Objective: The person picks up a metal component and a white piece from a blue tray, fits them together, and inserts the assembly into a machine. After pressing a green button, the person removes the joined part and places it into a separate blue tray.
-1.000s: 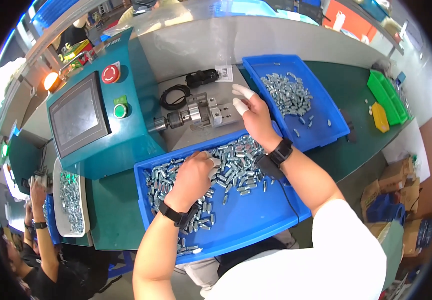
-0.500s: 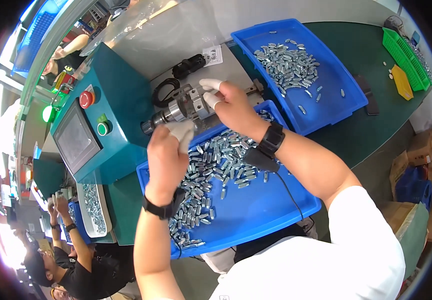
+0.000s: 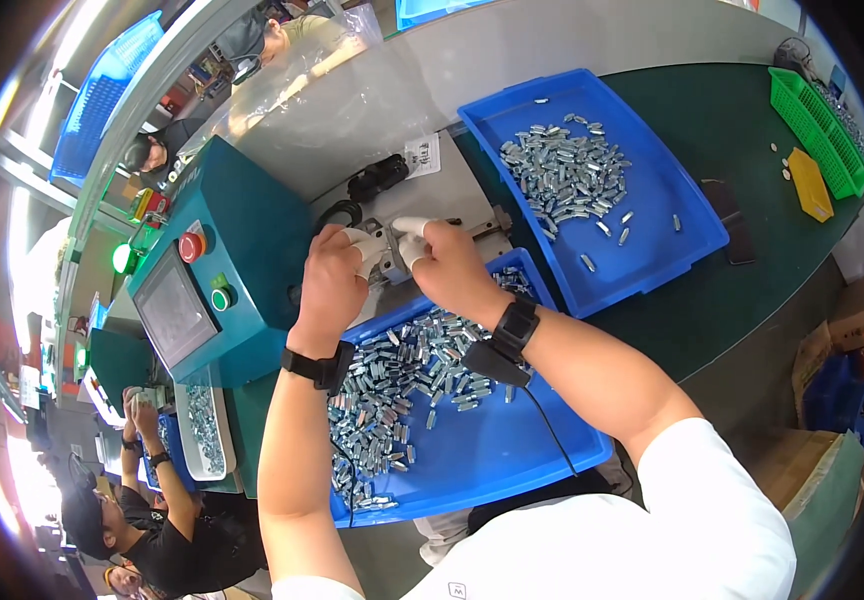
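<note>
Both hands meet at a small metal fixture (image 3: 389, 252) on the grey plate beside a teal machine (image 3: 227, 270). My left hand (image 3: 335, 278), with white finger cots, pinches at the fixture from the left; a small metal part seems to be between its fingertips. My right hand (image 3: 449, 264), also with white cots, presses on the fixture from the right. Below my wrists lies a blue tray (image 3: 512, 455) with several small silver metal parts (image 3: 392, 395). Both wrists wear black bands.
A second blue tray (image 3: 672, 215) of silver parts sits to the right. A green basket (image 3: 820, 125) and a yellow piece (image 3: 810, 183) lie at far right. The machine has a screen, red and green buttons. Other people work at lower left and beyond the partition.
My left hand left the parts in the near tray and rose to the fixture. My right hand drew in to the fixture too. The view has shifted right.
</note>
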{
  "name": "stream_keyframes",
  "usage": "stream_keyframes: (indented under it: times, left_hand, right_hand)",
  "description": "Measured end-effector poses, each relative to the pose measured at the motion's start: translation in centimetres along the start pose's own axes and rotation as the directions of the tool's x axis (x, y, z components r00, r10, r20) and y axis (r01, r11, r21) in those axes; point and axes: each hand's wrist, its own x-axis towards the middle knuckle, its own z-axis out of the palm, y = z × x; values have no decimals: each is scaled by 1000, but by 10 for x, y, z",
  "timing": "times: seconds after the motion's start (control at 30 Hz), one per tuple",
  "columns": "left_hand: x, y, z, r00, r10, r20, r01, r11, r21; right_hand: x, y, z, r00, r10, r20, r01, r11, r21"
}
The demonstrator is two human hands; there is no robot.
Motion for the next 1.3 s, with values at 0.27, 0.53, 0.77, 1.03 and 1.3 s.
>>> stream_keyframes:
  times: [0.27, 0.53, 0.77, 1.03, 1.3]
  left_hand:
    - [-32, 53, -31, 988, -90, -126, 77, 992, -104]
    - [-100, 86, -20, 973, -192, 132, 229, 888, -399]
    - [-106, 85, -17, 976, -176, 127, 216, 830, -514]
    - [-111, 81, -14, 979, -127, 158, 194, 809, -555]
    - [-111, 78, -13, 977, -96, 193, 186, 826, -532]
  right_hand:
    - [1, -2, -4, 967, 129, 222, -112, 990, -91]
    - [1, -14, 2, 821, 204, 533, -351, 917, 189]
    - [-1, -14, 2, 831, 244, 500, -376, 909, 180]
    - [0, -19, 0, 805, 261, 533, -401, 901, 164]
    - [1, -13, 3, 818, 274, 507, -412, 893, 182]
